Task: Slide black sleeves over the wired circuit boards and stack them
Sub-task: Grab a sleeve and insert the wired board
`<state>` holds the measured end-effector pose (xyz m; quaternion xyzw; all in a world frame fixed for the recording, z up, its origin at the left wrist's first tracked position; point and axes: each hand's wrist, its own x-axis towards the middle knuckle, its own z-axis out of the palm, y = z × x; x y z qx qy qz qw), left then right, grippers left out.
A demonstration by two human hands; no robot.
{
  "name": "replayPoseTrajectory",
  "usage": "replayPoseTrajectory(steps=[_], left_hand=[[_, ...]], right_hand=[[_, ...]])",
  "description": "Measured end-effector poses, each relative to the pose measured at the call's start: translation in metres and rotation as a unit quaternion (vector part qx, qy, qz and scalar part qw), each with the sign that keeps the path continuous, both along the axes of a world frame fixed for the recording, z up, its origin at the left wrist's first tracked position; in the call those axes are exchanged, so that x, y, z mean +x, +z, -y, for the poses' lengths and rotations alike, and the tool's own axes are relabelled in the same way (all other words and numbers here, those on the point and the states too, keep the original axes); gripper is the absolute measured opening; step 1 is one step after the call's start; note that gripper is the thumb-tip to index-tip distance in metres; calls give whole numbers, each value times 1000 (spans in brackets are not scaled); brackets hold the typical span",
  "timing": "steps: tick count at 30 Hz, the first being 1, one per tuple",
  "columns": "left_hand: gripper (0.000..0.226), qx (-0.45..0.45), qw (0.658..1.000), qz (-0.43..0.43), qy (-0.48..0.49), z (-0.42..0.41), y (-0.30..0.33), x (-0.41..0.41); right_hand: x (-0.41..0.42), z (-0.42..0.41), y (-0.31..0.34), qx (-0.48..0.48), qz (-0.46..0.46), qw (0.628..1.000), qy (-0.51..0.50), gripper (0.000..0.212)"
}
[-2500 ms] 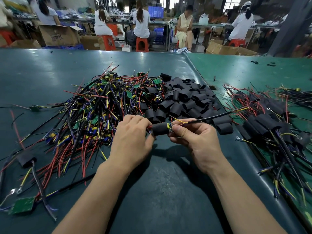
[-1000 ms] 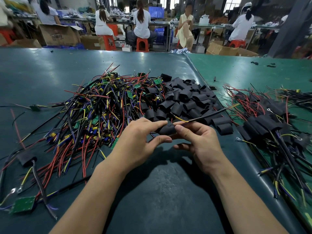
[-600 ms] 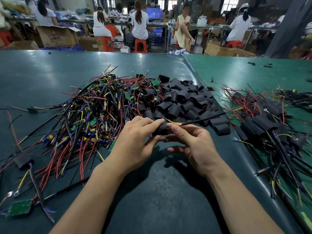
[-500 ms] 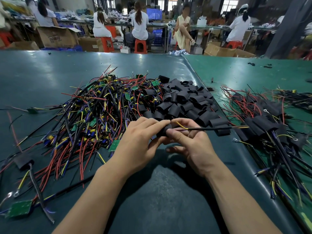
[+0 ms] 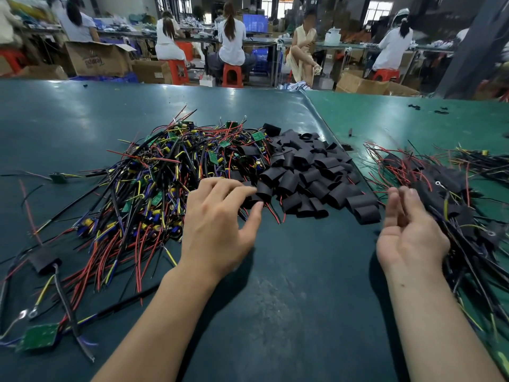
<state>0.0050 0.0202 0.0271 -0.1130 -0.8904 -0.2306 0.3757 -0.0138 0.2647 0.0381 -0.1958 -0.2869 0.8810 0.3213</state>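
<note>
On green table [image 5: 289,312]: three heaps; left hand [image 5: 217,230] fingers spread, right hand [image 5: 410,235] fingers relaxed, both empty.

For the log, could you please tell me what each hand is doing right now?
Left hand: open, reaching toward the loose black sleeves.
Right hand: open, palm up, holding nothing.

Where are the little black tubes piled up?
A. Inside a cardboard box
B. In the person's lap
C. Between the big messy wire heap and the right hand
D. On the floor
C: the black tubes lie on the table, with the wire heap to their left and the open right hand to their right.
</note>
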Motion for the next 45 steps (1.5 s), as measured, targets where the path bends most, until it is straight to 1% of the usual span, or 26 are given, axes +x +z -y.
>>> replayPoseTrajectory(steps=[1,3,5,7,10,13,16,18,20,22,24,26,28,29,30,31,32,33,34,36,38,40,42,43,44,45], left_hand=[[25,-6,999,34,29,1,-1,-1],[22,-4,993,86,82,6,-4,-2],[21,19,986,94,134,11,-4,-3],[25,47,975,97,192,17,-2,-5],[31,75,955,157,240,27,-2,-9],[21,77,948,190,244,34,-2,-10],[17,109,968,125,189,30,3,-10],[20,96,984,84,127,20,3,-8],[29,31,985,131,112,10,-4,-8],[37,-63,962,204,171,5,-12,-9],[31,-65,948,239,200,9,-13,-11],[24,-40,950,239,198,12,-9,-12],[20,-19,962,204,179,9,-6,-10],[18,6,971,171,167,7,-4,-8],[15,34,979,131,156,5,-1,-6],[13,54,985,85,142,3,1,-3],[12,62,989,36,127,0,3,-1],[12,62,993,-5,104,-2,4,2],[12,54,996,-34,70,-6,4,4],[14,34,998,-46,-16,-16,3,11],[16,6,994,-29,-105,-28,0,16],[20,-21,986,-9,-166,-34,-3,18],[23,-25,983,3,-183,-34,-4,17],[25,-22,983,6,-179,-32,-3,16],[27,-18,985,11,-172,-30,-3,15],[26,-12,986,15,-166,-29,-2,14]], right_hand=[[-1,-3,-2,-18,4,1000,-9,11],[-5,-4,-7,-7,22,1000,-16,14],[-7,2,-10,26,29,999,-5,13],[-8,7,-11,69,36,997,14,7],[-8,14,-14,127,46,990,42,7],[-8,23,-14,185,49,979,68,11],[-8,29,-16,249,48,963,94,12],[-7,32,-17,277,44,954,108,12],[-6,34,-18,298,43,946,121,14],[-6,33,-20,313,45,940,130,16],[-5,33,-20,320,44,937,136,19],[-5,34,-21,338,44,930,139,21],[-4,39,-25,400,48,906,128,23],[-4,44,-28,463,49,878,115,22],[-3,50,-32,538,43,836,104,22],[-1,57,-35,607,28,788,101,29],[1,62,-38,659,9,744,107,43],[2,66,-40,693,-14,711,120,60],[3,67,-41,713,-32,688,135,73],[2,65,-41,740,-64,655,142,85],[4,64,-39,760,-79,632,133,80],[5,62,-37,755,-68,640,126,63],[1,57,-36,731,-29,673,111,41],[-1,53,-36,726,1,680,104,37],[-4,49,-36,730,30,674,107,36],[-7,46,-36,741,61,657,124,37]])
